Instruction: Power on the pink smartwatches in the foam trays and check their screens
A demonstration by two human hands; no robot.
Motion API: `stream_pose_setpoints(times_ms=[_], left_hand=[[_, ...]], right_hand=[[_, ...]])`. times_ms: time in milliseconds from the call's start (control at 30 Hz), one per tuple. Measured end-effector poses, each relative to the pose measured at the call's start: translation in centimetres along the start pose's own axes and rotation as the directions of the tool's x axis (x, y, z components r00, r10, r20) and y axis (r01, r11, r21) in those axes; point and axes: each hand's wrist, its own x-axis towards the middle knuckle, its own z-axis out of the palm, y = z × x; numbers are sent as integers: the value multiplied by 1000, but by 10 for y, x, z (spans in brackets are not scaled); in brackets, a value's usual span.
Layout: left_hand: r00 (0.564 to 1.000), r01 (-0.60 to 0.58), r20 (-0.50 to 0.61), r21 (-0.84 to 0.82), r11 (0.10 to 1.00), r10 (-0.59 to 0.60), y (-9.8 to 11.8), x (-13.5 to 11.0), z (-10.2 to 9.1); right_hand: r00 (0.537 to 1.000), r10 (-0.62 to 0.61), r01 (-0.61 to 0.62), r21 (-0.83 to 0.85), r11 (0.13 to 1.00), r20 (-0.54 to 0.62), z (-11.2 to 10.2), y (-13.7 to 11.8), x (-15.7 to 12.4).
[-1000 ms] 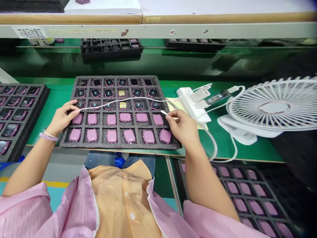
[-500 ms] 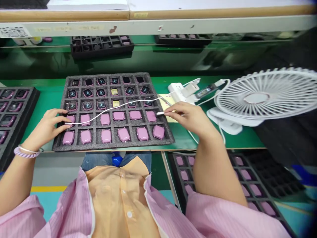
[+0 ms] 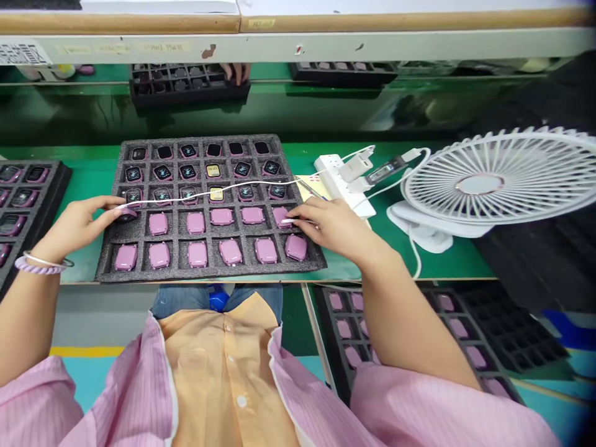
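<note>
- Left hand [image 3: 80, 227], at frame left, pinches a tilted watch [image 3: 125, 215] beside the white cable [image 3: 242, 184] — edge grip should suit
- Right hand [image 3: 339, 231], right of centre, pinches a white stick [image 3: 290, 221] — lightly seems best

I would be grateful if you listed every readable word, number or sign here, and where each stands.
No words or numbers are clearly legible.
Black-and-white code sticker, left of shelf edge: pattern only.
Yellowed strips beside it: blurred.
Small label on wooden trim: blurred.
Two yellow-lit watch screens: characters too small.
Pink watch backs: marks too small.
</note>
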Motion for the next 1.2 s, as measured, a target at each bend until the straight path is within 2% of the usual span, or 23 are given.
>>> stream_pose_setpoints(times_ms=[100,167,233,300,367,467,533,667,800,867,933,1000,1033,1133,1200], left_hand=[[997,-4,81,-77,997,10,-1,3,2],[992,-7,127,-81,997,17,-4,6,4],[990,-12,141,-70,997,22,-8,9,6],[987,-25,156,-60,998,34,-12,11,5],[981,-42,187,-46,998,50,-14,14,3],[969,-55,241,-20,998,58,-15,19,1],[965,-53,258,-7,999,53,-16,24,2],[960,-55,277,15,998,48,-20,32,4],[947,-14,321,36,999,1,-17,33,1],[950,34,306,84,996,-58,-10,29,-1],[978,72,182,182,981,-105,3,22,-2],[996,75,33,249,966,-86,21,13,2],[998,56,-6,253,966,-56,31,8,7],[999,-45,24,243,969,40,57,-5,26],[994,-108,33,304,947,102,67,-11,39]], right_hand=[[999,5,-5,22,1000,-38,0,-3,-2],[999,41,-38,140,989,-19,-6,-3,-1],[993,104,-116,287,951,55,-14,0,1],[968,175,-231,370,900,179,-22,4,8],[932,256,-337,354,872,256,-25,9,18],[909,348,-398,230,888,228,-23,15,35],[921,318,-353,136,926,225,-19,19,43],[943,151,-177,63,982,296,-12,26,46],[956,126,-117,-48,992,266,-6,27,41],[957,150,-123,-120,985,250,-3,24,38],[957,174,-134,-177,975,230,0,20,37],[960,186,-141,-213,967,211,2,15,37],[959,189,-141,-224,964,209,1,13,38],[952,198,-140,-243,960,232,-3,6,40],[945,205,-139,-257,956,254,-6,2,41]])
